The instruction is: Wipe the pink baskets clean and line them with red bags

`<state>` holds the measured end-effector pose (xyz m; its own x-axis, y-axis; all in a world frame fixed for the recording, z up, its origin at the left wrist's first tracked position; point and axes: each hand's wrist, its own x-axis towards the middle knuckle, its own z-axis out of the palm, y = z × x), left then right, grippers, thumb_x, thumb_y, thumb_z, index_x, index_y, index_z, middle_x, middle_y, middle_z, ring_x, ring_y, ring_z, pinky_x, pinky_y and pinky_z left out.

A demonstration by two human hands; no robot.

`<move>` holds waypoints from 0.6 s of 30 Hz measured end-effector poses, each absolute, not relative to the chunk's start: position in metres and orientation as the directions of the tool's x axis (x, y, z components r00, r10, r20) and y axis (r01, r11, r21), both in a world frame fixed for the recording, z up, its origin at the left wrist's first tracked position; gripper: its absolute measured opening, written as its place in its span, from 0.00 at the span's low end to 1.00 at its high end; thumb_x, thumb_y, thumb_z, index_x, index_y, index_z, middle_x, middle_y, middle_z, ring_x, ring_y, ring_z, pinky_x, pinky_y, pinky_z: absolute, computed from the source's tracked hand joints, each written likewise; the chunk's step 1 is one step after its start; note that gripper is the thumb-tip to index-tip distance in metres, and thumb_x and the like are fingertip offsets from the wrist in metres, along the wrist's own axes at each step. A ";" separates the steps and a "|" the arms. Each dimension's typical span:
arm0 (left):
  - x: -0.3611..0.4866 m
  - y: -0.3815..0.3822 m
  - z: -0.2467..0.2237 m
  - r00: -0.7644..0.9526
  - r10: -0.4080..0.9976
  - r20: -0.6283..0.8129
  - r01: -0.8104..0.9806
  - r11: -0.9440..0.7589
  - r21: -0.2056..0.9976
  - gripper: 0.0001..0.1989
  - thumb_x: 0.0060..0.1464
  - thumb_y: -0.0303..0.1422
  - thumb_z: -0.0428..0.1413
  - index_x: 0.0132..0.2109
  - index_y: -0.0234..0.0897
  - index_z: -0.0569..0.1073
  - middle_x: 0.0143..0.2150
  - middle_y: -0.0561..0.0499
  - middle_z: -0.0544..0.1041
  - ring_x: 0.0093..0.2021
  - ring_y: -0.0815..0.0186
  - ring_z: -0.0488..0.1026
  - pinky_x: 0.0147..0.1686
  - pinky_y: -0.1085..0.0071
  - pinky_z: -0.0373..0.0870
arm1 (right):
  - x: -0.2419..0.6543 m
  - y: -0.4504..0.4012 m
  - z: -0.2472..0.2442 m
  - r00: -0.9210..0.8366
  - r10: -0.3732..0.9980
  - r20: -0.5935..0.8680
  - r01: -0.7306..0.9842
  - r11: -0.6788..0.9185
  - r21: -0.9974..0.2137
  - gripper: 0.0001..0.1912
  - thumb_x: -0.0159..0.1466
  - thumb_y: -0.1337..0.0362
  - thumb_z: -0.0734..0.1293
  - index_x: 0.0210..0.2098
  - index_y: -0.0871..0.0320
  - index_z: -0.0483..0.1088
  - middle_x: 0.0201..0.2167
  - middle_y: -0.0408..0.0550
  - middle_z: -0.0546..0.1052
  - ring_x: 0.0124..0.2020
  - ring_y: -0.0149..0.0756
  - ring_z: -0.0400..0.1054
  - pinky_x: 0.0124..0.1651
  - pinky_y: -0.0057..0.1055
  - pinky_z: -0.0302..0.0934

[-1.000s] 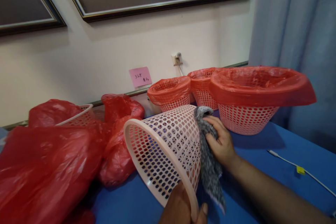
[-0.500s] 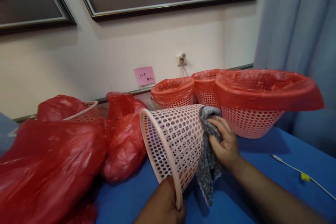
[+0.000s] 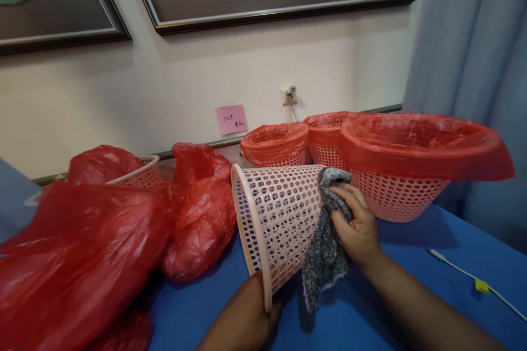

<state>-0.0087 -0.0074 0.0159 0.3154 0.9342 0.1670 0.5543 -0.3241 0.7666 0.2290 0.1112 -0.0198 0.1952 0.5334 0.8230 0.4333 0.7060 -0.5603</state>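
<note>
Centrally, a tilted, pale-pink perforated plastic basket (image 3: 288, 214) is clamped at its six-o'clock rim (image 3: 267, 282) by the left hand (image 3: 257, 310); a speckled grey cloth (image 3: 327, 252) is gripped against its three-o'clock end by the right hand (image 3: 357, 222). Red plastic bags (image 3: 82, 263) are heaped at nine, red-lined pink baskets (image 3: 397, 194) ranged from twelve to two.

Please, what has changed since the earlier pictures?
The held basket has turned, its mouth facing more leftward; the left hand on its rim moved left too. The loose end of the cloth swung left. The right hand still holds the cloth against the basket; nothing was released. The three lined baskets stayed.
</note>
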 end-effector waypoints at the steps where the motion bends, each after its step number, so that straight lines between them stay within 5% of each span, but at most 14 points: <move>1: -0.010 -0.008 0.013 0.325 0.938 0.120 0.531 -0.285 0.798 0.28 0.55 0.25 0.64 0.62 0.48 0.81 0.66 0.48 0.80 0.69 0.48 0.73 0.73 0.49 0.61 | 0.227 0.107 -0.019 0.155 0.517 0.842 0.420 0.737 -0.530 0.23 0.65 0.72 0.64 0.56 0.51 0.75 0.58 0.54 0.74 0.61 0.51 0.71 0.64 0.54 0.68; 5: -0.016 -0.012 0.001 0.175 0.975 0.137 0.166 -0.167 0.972 0.35 0.56 0.46 0.69 0.68 0.44 0.75 0.70 0.41 0.75 0.71 0.41 0.69 0.73 0.46 0.62 | 0.213 0.078 -0.013 -0.162 0.426 0.890 0.310 0.878 -0.364 0.27 0.60 0.74 0.63 0.57 0.52 0.73 0.57 0.54 0.72 0.55 0.48 0.72 0.56 0.47 0.72; 8: -0.019 -0.014 -0.002 0.001 0.980 0.201 -0.055 -0.201 0.978 0.33 0.60 0.51 0.64 0.68 0.42 0.75 0.68 0.41 0.77 0.69 0.42 0.72 0.70 0.47 0.67 | 0.204 0.064 -0.012 -0.290 0.400 0.870 0.252 0.908 -0.334 0.27 0.57 0.74 0.63 0.55 0.55 0.73 0.51 0.54 0.72 0.48 0.47 0.72 0.48 0.46 0.72; 15: -0.025 -0.020 -0.004 -0.160 0.954 0.252 0.087 -0.241 0.967 0.29 0.58 0.49 0.66 0.62 0.39 0.80 0.59 0.42 0.84 0.58 0.44 0.81 0.59 0.56 0.80 | 0.204 0.053 -0.013 -0.336 0.237 0.912 0.156 0.969 -0.194 0.26 0.58 0.71 0.62 0.56 0.58 0.72 0.49 0.55 0.73 0.42 0.44 0.70 0.41 0.42 0.68; 18: -0.025 -0.023 0.001 -0.042 0.946 0.321 0.283 -0.297 0.912 0.24 0.56 0.43 0.68 0.58 0.43 0.83 0.58 0.46 0.85 0.59 0.46 0.81 0.61 0.59 0.78 | 0.196 0.043 -0.011 -0.344 0.110 0.932 0.111 0.991 -0.076 0.22 0.66 0.67 0.60 0.57 0.56 0.74 0.49 0.54 0.74 0.42 0.43 0.70 0.40 0.40 0.68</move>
<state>-0.0247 -0.0232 0.0011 -0.0421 0.9462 0.3208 0.2832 -0.2966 0.9120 0.1961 0.0431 -0.0112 -0.3444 0.1102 0.9323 0.1111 0.9909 -0.0761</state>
